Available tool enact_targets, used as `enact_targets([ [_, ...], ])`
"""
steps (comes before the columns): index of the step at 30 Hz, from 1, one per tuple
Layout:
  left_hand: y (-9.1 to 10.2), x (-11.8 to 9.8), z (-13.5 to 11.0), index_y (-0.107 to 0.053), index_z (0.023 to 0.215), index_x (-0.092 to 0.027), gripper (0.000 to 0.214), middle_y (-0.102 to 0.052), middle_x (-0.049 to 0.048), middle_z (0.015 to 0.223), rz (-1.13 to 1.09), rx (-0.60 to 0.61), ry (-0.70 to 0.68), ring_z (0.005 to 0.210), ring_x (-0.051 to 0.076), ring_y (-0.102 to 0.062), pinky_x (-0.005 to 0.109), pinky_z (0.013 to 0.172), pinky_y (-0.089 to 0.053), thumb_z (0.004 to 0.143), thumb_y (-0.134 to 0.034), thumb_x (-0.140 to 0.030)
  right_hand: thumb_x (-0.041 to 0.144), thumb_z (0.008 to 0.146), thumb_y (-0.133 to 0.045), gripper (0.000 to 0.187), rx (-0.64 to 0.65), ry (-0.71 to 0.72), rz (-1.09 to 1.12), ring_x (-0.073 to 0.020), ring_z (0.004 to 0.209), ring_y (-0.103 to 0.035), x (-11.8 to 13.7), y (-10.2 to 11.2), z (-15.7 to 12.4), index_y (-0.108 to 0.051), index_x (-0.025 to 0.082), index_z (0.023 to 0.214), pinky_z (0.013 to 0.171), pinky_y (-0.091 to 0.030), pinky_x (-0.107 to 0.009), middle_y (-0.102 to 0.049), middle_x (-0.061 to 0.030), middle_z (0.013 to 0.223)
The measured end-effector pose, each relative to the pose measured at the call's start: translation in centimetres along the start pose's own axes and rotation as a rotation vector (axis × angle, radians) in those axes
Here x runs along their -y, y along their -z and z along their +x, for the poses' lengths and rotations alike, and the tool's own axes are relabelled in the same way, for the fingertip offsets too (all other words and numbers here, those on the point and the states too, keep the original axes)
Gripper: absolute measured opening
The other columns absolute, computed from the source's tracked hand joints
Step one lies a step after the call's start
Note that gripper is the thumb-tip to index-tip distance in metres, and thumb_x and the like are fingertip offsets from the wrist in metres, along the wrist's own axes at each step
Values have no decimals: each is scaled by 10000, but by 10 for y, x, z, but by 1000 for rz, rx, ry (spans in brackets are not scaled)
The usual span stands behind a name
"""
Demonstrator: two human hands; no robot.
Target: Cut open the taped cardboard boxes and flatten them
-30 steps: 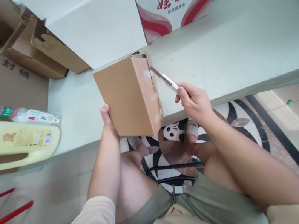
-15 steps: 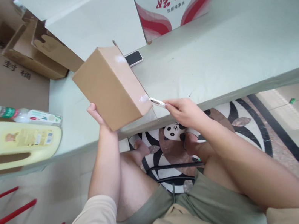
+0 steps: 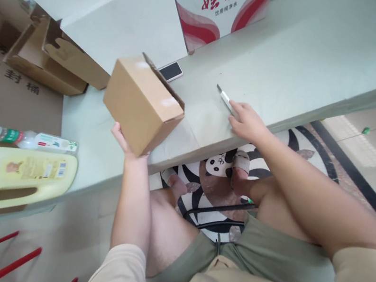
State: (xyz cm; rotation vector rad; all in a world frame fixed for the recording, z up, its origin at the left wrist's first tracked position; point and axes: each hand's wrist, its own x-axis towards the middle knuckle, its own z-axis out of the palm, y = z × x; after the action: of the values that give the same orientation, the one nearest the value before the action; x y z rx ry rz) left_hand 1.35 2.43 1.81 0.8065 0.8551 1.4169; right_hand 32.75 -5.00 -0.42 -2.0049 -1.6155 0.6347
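**Head view.** A second earlier the knife blade met the box's taped seam, and half a second earlier its tip stood at the box's right corner. Now the knife lies on the table well right of the box, blade pointing away from the person. The right hand is laid over its handle; whether the fingers pinch the handle or only rest on it cannot be told. Blade and box are apart, so cutting contact has ended. The left hand clasps the box from beneath and holds it tilted above the table's near edge, with one flap raised at the far top edge. Hidden are the left fingers behind the box, the knife handle and the box's inside. A phone lies just behind the box. A carton farther behind is cut off by the frame.
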Motion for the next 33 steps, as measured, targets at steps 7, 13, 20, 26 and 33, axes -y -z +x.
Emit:
enact_targets([
  [7, 6, 15, 0, -687, 1005, -225, 559, -724, 85, 1144, 86, 85, 201, 1101, 252, -680, 372, 923, -561, 716, -672, -704, 502, 882, -549, 689, 97, 493, 43, -361, 1448, -448, 12, -17, -7, -528, 169, 1485, 1211, -345, -562, -498, -175, 1566],
  [13, 14, 24, 6, -667, 906, -199, 407, -724, 36, 870, 204, -14, 80, 836, 194, -708, 281, 696, -525, 643, -811, -474, 509, 876, -513, 645, 9, 471, 158, -354, 1308, -538, 18, -20, -2, -535, 146, 1408, 1128, -413, -516, -606, -198, 1409],
  [20, 24, 27, 10, -635, 856, -196, 365, -694, 18, 761, 180, -68, 107, 666, 136, -665, 232, 550, -456, 738, -758, -519, 462, 846, -514, 472, 69, 340, 248, -297, 993, -605, 33, -24, 2, -626, 158, 1190, 927, -501, -482, -692, -161, 1101],
  [26, 25, 28, 15, -686, 878, -198, 356, -749, 52, 917, 192, -130, 42, 928, 210, -722, 292, 757, -547, 758, -710, -533, 625, 870, -529, 519, -261, 180, 373, -258, 932, -615, 33, -16, -6, -594, 222, 1191, 857, -512, -420, -660, -86, 979],
  [33, 29, 31, 6, -714, 828, -204, 379, -738, 51, 894, 220, -77, -5, 938, 224, -707, 304, 759, -564, 840, -652, -578, 748, 882, -447, 505, -206, 70, 603, -200, 775, -550, 29, -10, -9, -498, 247, 849, 776, -483, -364, -533, -25, 767],
])
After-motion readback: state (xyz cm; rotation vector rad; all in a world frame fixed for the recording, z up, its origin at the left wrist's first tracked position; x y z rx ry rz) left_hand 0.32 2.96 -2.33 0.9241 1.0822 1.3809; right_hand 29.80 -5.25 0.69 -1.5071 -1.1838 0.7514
